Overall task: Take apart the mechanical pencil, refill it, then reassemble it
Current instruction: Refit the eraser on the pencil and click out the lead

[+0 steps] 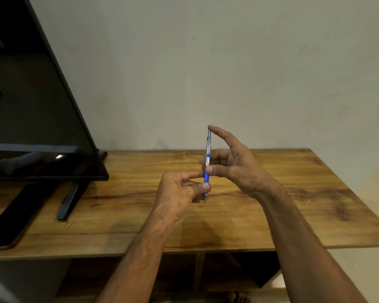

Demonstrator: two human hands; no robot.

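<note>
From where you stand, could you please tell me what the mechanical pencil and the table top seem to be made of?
The mechanical pencil: upper barrel silvery with a dull sheen, metal or metallised plastic, I cannot tell which; lower grip matte blue, probably rubber or plastic. The table top: wood or wood-look laminate, shown by brown grain with dark streaks, satin finish.

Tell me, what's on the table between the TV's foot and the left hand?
Nothing: the head view shows only bare wooden table between the TV's foot and the left hand, which holds the pencil.
</note>
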